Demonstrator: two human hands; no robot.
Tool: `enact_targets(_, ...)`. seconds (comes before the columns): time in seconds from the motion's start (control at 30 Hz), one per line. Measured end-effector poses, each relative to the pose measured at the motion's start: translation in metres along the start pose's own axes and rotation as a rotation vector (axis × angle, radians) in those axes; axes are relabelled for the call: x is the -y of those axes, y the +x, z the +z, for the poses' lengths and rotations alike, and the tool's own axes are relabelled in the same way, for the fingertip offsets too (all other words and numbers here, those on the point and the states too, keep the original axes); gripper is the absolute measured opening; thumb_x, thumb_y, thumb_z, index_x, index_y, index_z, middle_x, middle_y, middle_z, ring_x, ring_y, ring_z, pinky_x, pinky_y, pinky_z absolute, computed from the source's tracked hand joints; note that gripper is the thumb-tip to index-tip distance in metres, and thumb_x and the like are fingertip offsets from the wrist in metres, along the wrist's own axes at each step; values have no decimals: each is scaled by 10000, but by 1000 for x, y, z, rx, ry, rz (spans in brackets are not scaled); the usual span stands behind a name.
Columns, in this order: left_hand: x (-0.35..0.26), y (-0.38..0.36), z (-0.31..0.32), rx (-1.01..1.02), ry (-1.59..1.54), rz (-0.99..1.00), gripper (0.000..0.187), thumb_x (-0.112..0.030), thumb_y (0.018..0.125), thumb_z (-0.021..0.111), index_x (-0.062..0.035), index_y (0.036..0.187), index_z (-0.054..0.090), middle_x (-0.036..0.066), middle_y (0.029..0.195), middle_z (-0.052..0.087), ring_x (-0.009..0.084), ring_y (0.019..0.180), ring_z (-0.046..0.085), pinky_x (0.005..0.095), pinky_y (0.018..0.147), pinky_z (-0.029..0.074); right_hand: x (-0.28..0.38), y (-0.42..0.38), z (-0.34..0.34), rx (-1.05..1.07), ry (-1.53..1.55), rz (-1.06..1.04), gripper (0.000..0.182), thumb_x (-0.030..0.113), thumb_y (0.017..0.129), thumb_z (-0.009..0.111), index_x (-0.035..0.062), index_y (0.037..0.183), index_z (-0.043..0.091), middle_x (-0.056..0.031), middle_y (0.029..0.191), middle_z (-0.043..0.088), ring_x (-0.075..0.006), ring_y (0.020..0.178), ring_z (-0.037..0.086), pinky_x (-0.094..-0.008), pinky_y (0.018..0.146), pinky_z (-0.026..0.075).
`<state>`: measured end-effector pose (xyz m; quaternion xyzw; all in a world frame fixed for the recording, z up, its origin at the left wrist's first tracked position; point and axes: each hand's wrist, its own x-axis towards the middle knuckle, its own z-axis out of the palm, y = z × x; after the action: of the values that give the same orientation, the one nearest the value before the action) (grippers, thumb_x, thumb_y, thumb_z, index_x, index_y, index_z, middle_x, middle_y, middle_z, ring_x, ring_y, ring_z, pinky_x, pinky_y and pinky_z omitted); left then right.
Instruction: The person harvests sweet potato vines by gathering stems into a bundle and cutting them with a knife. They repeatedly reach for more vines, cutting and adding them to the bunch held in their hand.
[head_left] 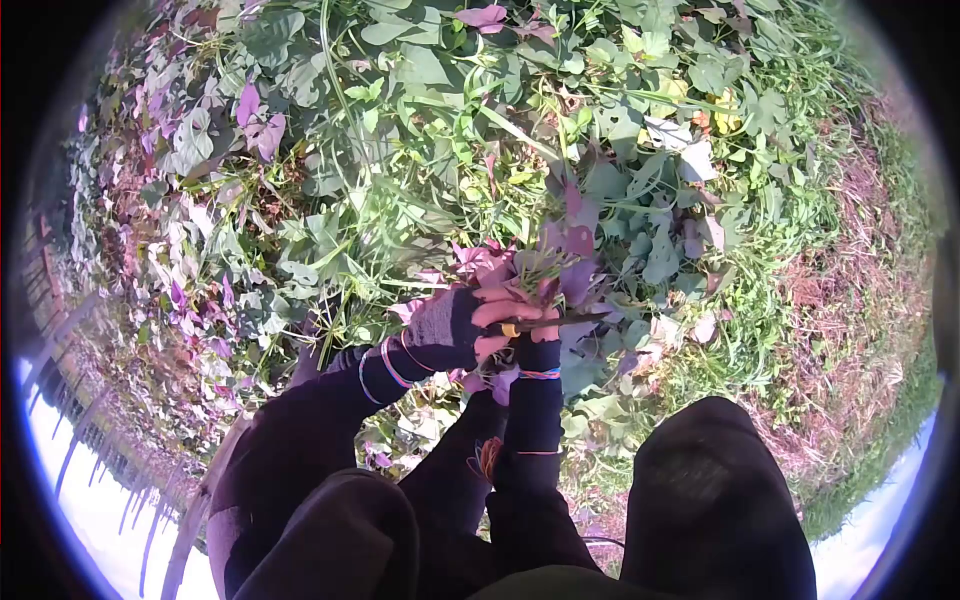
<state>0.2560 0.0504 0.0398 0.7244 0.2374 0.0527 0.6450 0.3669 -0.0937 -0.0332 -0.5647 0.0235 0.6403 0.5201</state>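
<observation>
My left hand, in a dark sleeve that reaches over its back, comes in from the left with its fingers closed. It grips what looks like a knife: a yellow collar shows at the fingers, and a narrow dark blade points right. Against it, my right hand is closed around leafy vine stems, partly hidden behind the blade. Purple-tinted leaves bunch up just above both hands. More leaves hang below, between the wrists.
Dense green and purple vines with broad leaves spread ahead and to the left. Dry straw and grass cover the right side. My knees frame the bottom. A fence of thin posts stands at the far left.
</observation>
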Motion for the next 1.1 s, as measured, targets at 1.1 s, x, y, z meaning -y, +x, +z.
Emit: enact_targets(1.1,18,-16,-57,-308,-379,-534,313,-218,740,628,-49,986,533,15,754,564,83,689,494,241,620,407,1,-59,89,201,357,64,517,-79,552,467,-31,1066,456,-134,1025,531,-299,1011,500,-407,860,402)
